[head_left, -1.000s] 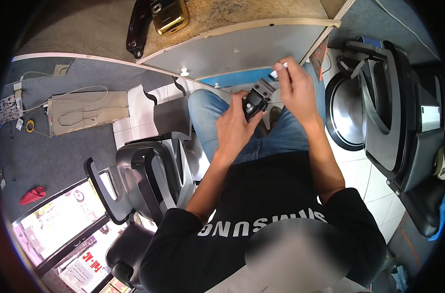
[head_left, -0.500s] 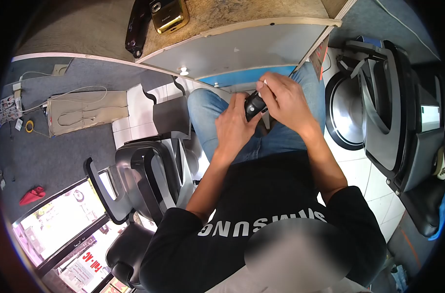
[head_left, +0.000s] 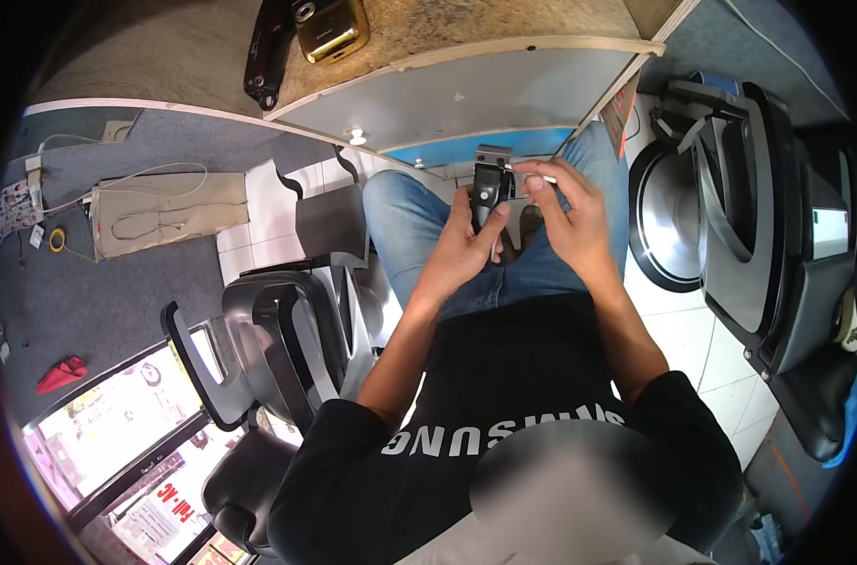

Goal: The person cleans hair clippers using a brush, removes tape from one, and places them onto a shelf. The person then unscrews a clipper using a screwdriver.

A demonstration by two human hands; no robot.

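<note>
A black hair clipper (head_left: pixel 488 184) with a metal blade head stands up from my left hand (head_left: pixel 458 247), whose fingers and thumb wrap round its body. The blade end points away from me, above my lap. Close by on the right, my right hand (head_left: pixel 576 224) pinches a thin white stick (head_left: pixel 544 178) between thumb and fingers. Its stretched forefinger reaches to the side of the clipper's blade head.
Ahead is a wooden counter (head_left: pixel 466 24) bearing a gold device (head_left: pixel 332 30) and a black handled tool (head_left: pixel 265 56). A drawer front (head_left: pixel 456 94) faces me. Barber chairs stand left (head_left: pixel 287 344) and right (head_left: pixel 748 207). Cardboard (head_left: pixel 169 212) with a cable lies on the floor.
The clipper has turned upright, its blade head now showing beyond my left hand. My right hand has moved down and to the right, off the clipper's top, with the white stick now visible.
</note>
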